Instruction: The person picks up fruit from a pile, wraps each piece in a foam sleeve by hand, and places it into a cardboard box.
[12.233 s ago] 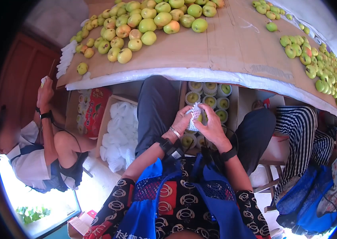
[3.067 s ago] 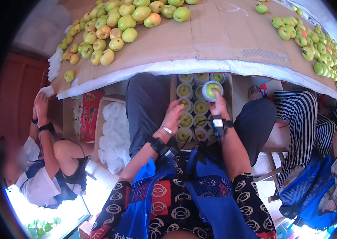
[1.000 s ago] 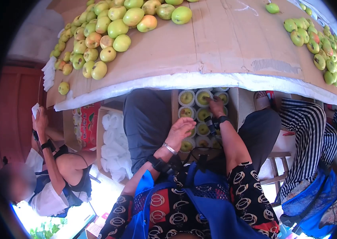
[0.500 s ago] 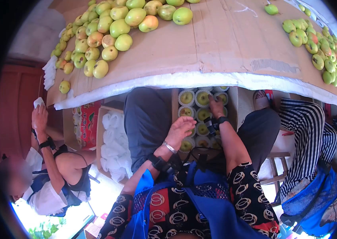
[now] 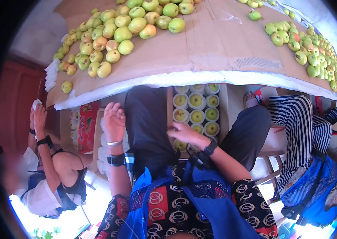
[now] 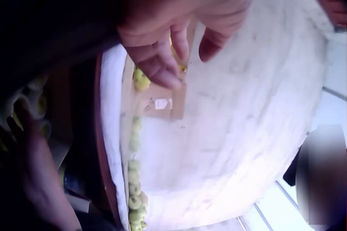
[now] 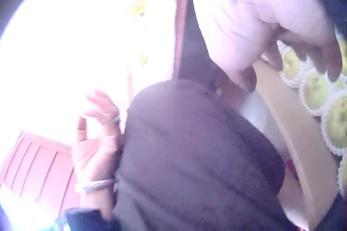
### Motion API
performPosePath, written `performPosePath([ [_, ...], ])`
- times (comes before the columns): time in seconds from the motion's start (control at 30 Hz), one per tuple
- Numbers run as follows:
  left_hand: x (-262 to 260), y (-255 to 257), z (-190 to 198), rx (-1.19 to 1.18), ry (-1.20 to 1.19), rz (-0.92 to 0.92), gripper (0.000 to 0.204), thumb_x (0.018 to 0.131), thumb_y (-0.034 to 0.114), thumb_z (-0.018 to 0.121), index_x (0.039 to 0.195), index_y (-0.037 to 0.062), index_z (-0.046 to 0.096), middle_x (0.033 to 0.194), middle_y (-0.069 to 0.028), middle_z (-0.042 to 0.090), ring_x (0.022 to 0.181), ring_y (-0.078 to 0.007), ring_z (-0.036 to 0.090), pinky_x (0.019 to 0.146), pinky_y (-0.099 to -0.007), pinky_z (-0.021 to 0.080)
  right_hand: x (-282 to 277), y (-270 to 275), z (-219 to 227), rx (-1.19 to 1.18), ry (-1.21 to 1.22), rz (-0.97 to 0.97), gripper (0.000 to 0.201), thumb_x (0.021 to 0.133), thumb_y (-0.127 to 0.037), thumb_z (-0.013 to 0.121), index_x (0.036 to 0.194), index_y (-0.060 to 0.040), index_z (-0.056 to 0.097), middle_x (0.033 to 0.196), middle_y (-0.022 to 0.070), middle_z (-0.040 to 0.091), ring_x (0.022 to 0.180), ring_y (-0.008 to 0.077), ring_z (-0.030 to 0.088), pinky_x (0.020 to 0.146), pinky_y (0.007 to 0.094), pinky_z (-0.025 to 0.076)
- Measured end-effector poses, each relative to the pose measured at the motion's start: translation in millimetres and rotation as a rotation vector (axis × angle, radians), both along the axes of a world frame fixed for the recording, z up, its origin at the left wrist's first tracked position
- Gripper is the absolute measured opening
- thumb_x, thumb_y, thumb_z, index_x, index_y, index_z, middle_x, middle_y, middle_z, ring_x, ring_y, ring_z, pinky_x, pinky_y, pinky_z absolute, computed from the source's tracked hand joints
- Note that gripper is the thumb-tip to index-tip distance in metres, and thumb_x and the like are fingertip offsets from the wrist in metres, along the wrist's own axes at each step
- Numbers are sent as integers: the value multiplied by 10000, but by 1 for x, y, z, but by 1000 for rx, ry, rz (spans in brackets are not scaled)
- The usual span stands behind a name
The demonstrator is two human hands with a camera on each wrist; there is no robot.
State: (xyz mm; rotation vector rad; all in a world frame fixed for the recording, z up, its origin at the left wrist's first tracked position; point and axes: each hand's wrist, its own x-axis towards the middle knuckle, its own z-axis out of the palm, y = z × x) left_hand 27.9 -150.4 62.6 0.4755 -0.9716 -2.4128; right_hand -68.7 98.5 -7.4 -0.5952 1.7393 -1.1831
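Observation:
Green apples (image 5: 196, 100) in white foam nets stand in rows inside a cardboard carton (image 5: 224, 109) between the person's knees. The right hand (image 5: 187, 133) hovers over the carton's left side, holding nothing. Its fingers hang loosely downward in the right wrist view, close to the netted apples (image 7: 316, 91). Raised beyond the left thigh, the left hand (image 5: 114, 122) is empty too, its fingers loosely bent. Below the left hand is a box of white foam nets (image 5: 102, 161), partly hidden by the forearm. The left wrist view shows the left hand (image 6: 187, 17) with the tabletop behind it.
A cardboard-covered table (image 5: 216, 47) with a white padded edge (image 5: 200, 75) overhangs the carton's far end. Loose apples (image 5: 122, 34) lie heaped on it, with another heap (image 5: 311, 51) at right. People sit on both sides; a red printed carton (image 5: 88, 129) stands at left.
The left hand has swung left from over the carton to above the foam-net box. The right hand has withdrawn from the apples at the carton's far right, moving left and nearer the body.

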Motion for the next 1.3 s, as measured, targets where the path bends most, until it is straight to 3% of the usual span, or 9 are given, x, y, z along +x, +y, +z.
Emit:
performPosePath([
  [0.13, 51, -48, -76, -603, -961, 18, 306, 817, 180, 551, 1099, 64, 528, 1080, -82, 578, 945, -203, 561, 793, -355, 466, 26, 3, 3, -78, 178, 7, 541, 763, -318, 589, 1134, 65, 501, 987, 216, 600, 901, 314, 589, 800, 352, 459],
  [0.2, 99, -77, -164, -1551, -957, -127, 293, 780, 124, 561, 1069, 76, 551, 1056, -116, 600, 995, -278, 558, 836, -366, 442, 22, 8, -2, -8, 18, 9, 508, 767, -277, 609, 1124, 70, 507, 969, 190, 610, 895, 278, 595, 801, 331, 461],
  [0.27, 110, -47, -160, -1417, -1203, -415, 335, 767, 114, 560, 1100, 79, 543, 1074, -166, 582, 1057, -344, 515, 885, -387, 417, 24, 10, -10, -25, -64, -8, 477, 776, -234, 617, 1126, 71, 506, 983, 175, 613, 909, 240, 596, 804, 310, 459],
  [0.37, 174, -97, -356, -1303, -854, -354, 345, 753, 132, 573, 1096, 106, 547, 1059, -182, 584, 1028, -350, 528, 852, -413, 435, 27, 10, -14, -62, -120, -39, 442, 795, -222, 603, 1124, 60, 514, 994, 156, 615, 920, 217, 594, 806, 305, 456],
  [0.47, 134, -50, -226, -1222, -1295, -374, 347, 763, 173, 574, 1103, 107, 539, 1065, -193, 582, 1018, -358, 530, 847, -412, 435, 30, 11, -13, -34, -90, -7, 430, 806, -214, 596, 1128, 59, 511, 1011, 144, 614, 943, 200, 588, 814, 294, 452],
  [0.67, 160, -77, -246, -1357, -1106, -763, 259, 796, 242, 542, 980, 68, 596, 973, -200, 612, 954, -379, 554, 797, -407, 446, 27, 12, -11, 19, -263, 17, 432, 840, -186, 532, 1206, 30, 456, 1122, 117, 564, 998, 169, 545, 873, 269, 415],
  [1.13, 166, -61, -242, -1404, -1267, -689, 223, 787, 104, 497, 989, 80, 587, 997, -191, 607, 966, -357, 564, 806, -409, 451, 32, 10, -13, 19, -380, -59, 376, 857, -158, 502, 1186, 19, 466, 1032, 70, 573, 952, 147, 547, 837, 258, 424],
  [1.23, 150, -38, -198, -1362, -1458, -647, 218, 764, 107, 516, 961, 76, 603, 945, -183, 618, 911, -356, 576, 792, -409, 453, 32, 10, -11, 30, -380, -56, 376, 859, -164, 500, 1185, 20, 463, 1019, 68, 574, 940, 146, 549, 832, 260, 425],
  [1.3, 154, -30, -189, -1430, -1438, -212, 167, 759, 119, 536, 900, 67, 609, 875, -177, 614, 837, -354, 575, 754, -420, 458, 31, 10, -11, 26, -373, -46, 379, 858, -164, 502, 1186, 21, 461, 1014, 68, 574, 936, 145, 551, 827, 258, 427],
])
